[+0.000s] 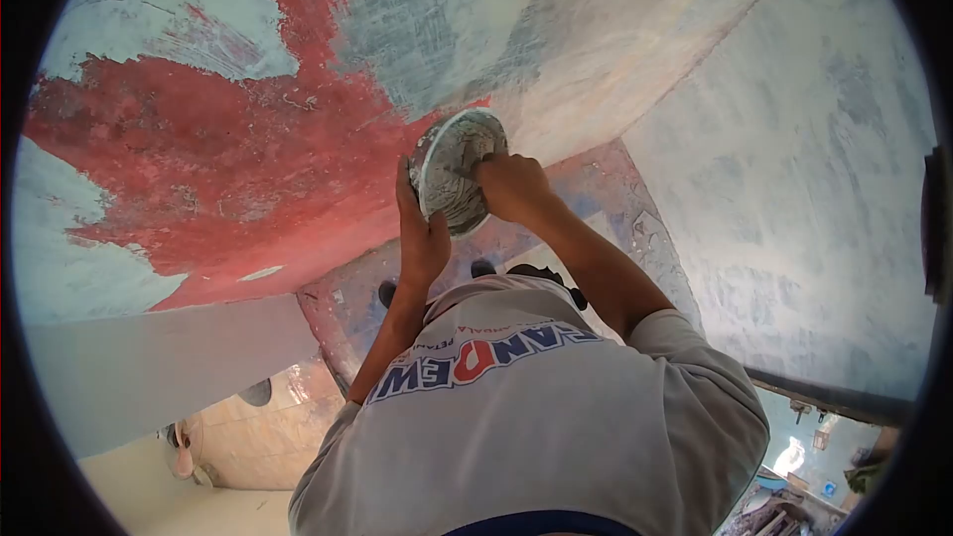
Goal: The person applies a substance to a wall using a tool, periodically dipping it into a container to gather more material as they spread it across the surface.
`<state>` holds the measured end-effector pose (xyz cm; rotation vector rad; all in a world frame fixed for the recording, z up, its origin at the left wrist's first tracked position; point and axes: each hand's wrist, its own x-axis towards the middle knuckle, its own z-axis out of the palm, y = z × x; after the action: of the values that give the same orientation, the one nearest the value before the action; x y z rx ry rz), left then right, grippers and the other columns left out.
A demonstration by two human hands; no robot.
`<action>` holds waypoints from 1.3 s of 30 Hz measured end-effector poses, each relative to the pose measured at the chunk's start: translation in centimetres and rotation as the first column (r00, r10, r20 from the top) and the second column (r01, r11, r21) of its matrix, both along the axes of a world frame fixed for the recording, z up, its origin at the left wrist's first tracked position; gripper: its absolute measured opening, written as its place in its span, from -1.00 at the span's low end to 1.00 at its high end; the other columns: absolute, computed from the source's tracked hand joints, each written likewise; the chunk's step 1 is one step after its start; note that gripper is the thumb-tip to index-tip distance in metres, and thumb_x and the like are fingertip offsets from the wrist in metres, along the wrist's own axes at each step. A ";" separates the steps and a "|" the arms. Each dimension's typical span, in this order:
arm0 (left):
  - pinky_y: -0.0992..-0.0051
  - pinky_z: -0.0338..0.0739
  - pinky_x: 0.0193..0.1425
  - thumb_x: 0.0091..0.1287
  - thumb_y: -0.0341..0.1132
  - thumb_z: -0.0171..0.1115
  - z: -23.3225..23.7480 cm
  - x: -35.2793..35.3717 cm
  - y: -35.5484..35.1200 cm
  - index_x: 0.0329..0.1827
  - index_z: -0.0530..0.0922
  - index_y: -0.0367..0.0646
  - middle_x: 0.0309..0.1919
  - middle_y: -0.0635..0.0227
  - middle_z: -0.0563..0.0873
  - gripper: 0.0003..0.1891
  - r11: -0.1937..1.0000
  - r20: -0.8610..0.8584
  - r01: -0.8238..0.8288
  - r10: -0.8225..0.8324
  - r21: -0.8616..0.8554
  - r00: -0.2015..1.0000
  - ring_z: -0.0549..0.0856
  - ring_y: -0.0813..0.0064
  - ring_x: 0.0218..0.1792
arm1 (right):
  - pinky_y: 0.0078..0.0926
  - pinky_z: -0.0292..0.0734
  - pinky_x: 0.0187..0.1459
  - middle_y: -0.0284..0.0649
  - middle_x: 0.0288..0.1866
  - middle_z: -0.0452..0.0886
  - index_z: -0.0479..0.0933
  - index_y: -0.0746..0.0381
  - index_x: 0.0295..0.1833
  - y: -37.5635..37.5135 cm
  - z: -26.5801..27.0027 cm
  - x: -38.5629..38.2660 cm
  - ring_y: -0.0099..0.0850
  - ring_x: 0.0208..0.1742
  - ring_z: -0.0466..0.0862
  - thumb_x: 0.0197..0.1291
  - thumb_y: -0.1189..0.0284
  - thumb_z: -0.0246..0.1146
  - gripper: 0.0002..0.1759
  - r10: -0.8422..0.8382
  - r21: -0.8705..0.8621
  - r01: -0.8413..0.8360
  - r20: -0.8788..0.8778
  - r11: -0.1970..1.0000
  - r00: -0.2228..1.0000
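Note:
A round bowl [432, 154] with grey, paste-like material [459, 179] smeared inside is held up in front of my chest, tilted so its inside partly shows. My left hand [425, 238] grips it from the left, with the thumb on the near side and the fingers around the outer wall. Over the right part of the bowl, my right hand [513, 187] is closed, its knuckles at the rim. Whatever that hand holds, if anything, is hidden behind the fingers and the bowl.
Ahead stands a wall [228, 159] with red paint and pale grey-white patches. Another whitish wall [794, 169] meets it at the right. The stained floor [606, 179] lies below, and a doorway with a tiled floor [268, 427] is at lower left. Assorted items [779, 516] sit at lower right.

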<state>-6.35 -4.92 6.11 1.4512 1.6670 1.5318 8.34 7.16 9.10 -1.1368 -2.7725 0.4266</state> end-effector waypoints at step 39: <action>0.34 0.16 0.58 0.18 -0.73 -0.06 -4.0 -1.5 -3.1 0.67 -0.03 -0.32 0.49 0.01 0.35 -0.12 0.999 0.335 -0.033 0.037 -0.016 0.942 0.36 0.18 0.51 | -0.40 0.77 0.03 -0.11 0.16 0.75 0.65 0.15 0.25 16.5 38.5 2.8 -0.25 0.17 0.77 0.12 0.72 0.24 -0.45 0.436 0.874 0.484 -0.450 0.038 0.779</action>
<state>-7.88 -8.05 2.14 1.0848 1.4986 1.6783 11.16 23.62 47.62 -0.3948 -1.5199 -0.9744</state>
